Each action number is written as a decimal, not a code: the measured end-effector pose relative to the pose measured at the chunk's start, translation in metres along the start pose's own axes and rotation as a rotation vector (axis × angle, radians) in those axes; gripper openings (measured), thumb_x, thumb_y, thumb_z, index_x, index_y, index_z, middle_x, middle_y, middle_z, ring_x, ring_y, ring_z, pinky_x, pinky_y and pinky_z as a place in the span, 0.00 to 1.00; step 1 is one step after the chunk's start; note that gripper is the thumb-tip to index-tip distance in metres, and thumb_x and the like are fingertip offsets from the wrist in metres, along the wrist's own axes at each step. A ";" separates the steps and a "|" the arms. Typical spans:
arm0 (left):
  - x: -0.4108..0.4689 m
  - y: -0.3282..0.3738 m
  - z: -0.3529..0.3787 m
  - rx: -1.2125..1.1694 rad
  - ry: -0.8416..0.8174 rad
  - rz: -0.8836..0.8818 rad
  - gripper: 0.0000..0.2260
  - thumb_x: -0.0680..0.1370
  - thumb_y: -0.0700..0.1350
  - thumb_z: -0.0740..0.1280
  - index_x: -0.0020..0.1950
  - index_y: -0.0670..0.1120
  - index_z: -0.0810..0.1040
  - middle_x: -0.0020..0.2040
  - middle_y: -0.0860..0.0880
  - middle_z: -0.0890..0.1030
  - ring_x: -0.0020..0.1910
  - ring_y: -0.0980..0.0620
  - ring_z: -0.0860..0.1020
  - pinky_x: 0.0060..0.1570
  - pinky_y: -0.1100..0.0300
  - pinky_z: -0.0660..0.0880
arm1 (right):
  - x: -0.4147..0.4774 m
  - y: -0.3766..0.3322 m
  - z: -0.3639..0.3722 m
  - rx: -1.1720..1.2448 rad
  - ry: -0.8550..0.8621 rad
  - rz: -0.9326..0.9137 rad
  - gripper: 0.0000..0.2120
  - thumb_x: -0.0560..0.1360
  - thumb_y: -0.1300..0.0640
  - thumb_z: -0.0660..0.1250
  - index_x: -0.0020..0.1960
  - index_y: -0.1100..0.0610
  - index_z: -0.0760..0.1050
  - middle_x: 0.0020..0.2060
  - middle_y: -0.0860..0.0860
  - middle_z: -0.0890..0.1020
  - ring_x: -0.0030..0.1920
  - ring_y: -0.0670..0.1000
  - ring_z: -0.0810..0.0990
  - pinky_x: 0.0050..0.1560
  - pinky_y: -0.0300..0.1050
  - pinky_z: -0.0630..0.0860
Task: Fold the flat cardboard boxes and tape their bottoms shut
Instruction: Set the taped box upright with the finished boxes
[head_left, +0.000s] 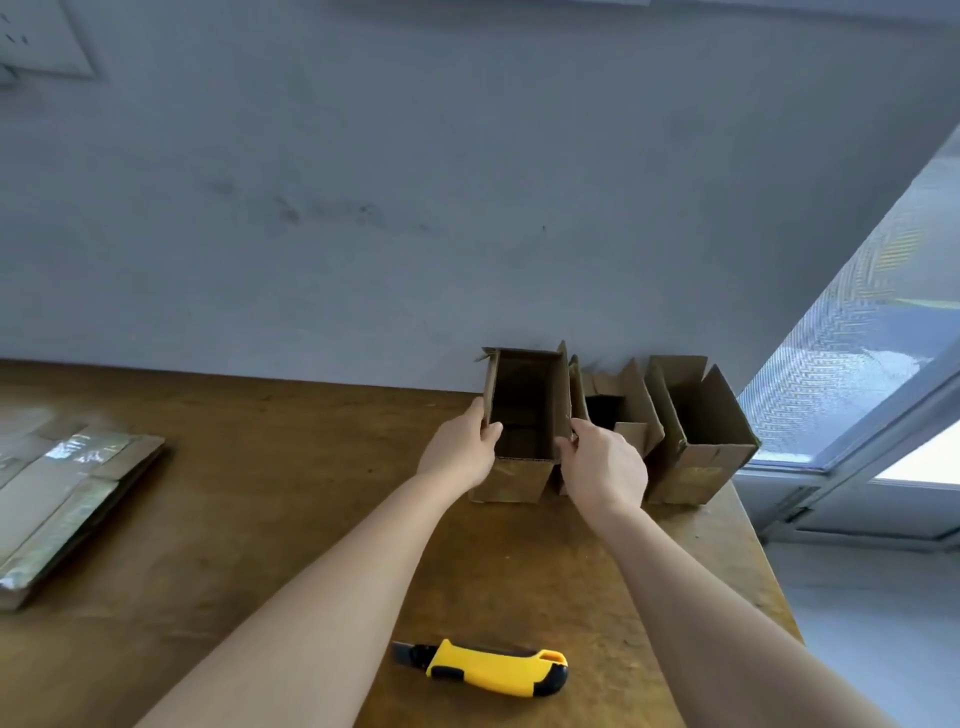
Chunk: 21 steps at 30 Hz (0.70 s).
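An upright, open-topped cardboard box (522, 415) stands at the far edge of the wooden table (260, 493), against the wall. My left hand (460, 447) grips its left wall, thumb over the rim. My right hand (602, 465) grips its right wall, fingers curled over the top edge. Two more folded boxes stand to the right: a middle box (618, 410) partly hidden behind my right hand, and a rightmost box (696, 431) at the table's corner. A stack of flat cardboard boxes (62, 493) lies at the left.
A yellow and black utility knife (488, 667) lies near the table's front edge between my forearms. The grey wall (415, 208) runs right behind the boxes. The table's right edge drops off beside a window (857, 364) and the floor.
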<state>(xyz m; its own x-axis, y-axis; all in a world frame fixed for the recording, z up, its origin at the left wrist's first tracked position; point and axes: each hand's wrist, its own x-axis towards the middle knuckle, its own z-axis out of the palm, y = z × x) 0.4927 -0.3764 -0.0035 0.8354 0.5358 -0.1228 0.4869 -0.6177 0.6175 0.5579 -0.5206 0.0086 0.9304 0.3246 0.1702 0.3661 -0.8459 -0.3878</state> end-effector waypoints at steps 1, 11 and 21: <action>-0.003 -0.001 -0.003 0.020 -0.005 0.006 0.26 0.82 0.54 0.55 0.78 0.49 0.54 0.76 0.47 0.64 0.72 0.46 0.67 0.65 0.53 0.69 | -0.002 0.000 -0.001 -0.004 -0.005 0.000 0.15 0.79 0.50 0.64 0.63 0.55 0.76 0.47 0.51 0.83 0.44 0.52 0.81 0.35 0.39 0.68; -0.069 -0.055 -0.067 0.254 0.129 0.038 0.25 0.81 0.49 0.60 0.77 0.47 0.58 0.77 0.48 0.62 0.75 0.48 0.61 0.70 0.52 0.64 | -0.043 -0.038 -0.010 -0.006 -0.005 -0.224 0.16 0.79 0.53 0.64 0.65 0.53 0.73 0.58 0.52 0.77 0.59 0.54 0.74 0.47 0.48 0.77; -0.170 -0.172 -0.147 0.452 0.276 -0.195 0.23 0.80 0.49 0.62 0.75 0.47 0.64 0.73 0.49 0.68 0.72 0.49 0.65 0.64 0.53 0.71 | -0.110 -0.144 0.023 -0.021 -0.233 -0.604 0.19 0.78 0.53 0.63 0.69 0.51 0.70 0.62 0.49 0.76 0.61 0.51 0.74 0.52 0.44 0.75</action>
<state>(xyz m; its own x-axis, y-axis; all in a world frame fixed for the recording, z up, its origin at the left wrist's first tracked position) 0.2293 -0.2766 0.0257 0.6512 0.7577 0.0439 0.7370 -0.6450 0.2020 0.4028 -0.4249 0.0252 0.5409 0.8275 0.1507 0.8283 -0.4929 -0.2666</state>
